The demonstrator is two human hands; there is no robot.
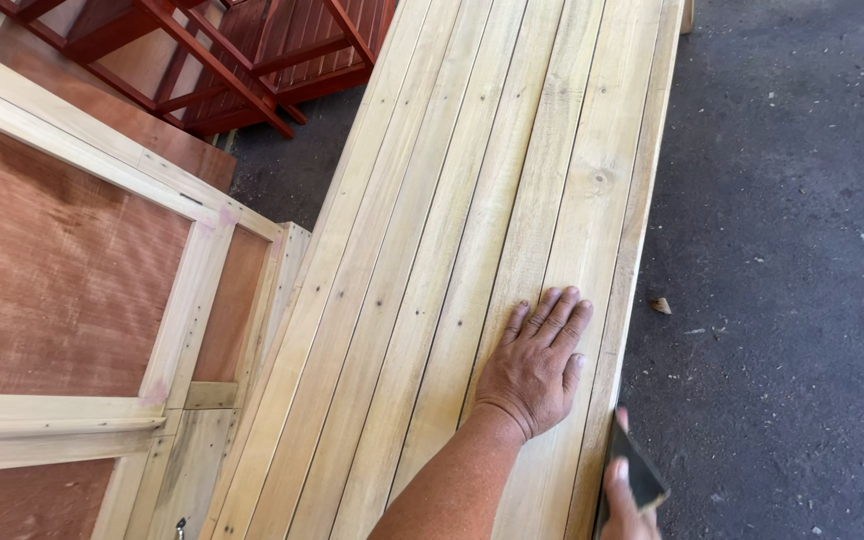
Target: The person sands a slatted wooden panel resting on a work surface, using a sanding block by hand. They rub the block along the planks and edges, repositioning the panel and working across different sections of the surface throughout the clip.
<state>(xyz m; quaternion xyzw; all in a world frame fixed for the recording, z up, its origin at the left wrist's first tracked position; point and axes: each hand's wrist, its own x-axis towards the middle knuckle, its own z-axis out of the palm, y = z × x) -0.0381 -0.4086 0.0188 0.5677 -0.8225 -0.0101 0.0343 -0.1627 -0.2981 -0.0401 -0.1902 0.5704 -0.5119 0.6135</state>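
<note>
My left hand (pixel 535 365) lies flat, fingers spread, on the plank surface (pixel 472 200); right hand (pixel 624 500) clamps a dark block (pixel 632 470) above grey floor (pixel 782 250).

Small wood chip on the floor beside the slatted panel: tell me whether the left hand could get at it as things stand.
Probably yes. The left hand lies flat and empty on the slatted panel; the wood chip lies just past its edge, nothing between.

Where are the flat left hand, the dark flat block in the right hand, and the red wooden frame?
flat left hand (pixel 534 362), head view, back of the hand.
dark flat block (pixel 634 470), head view, its dark face.
red wooden frame (pixel 214 62), head view, a slanted rail.
</note>
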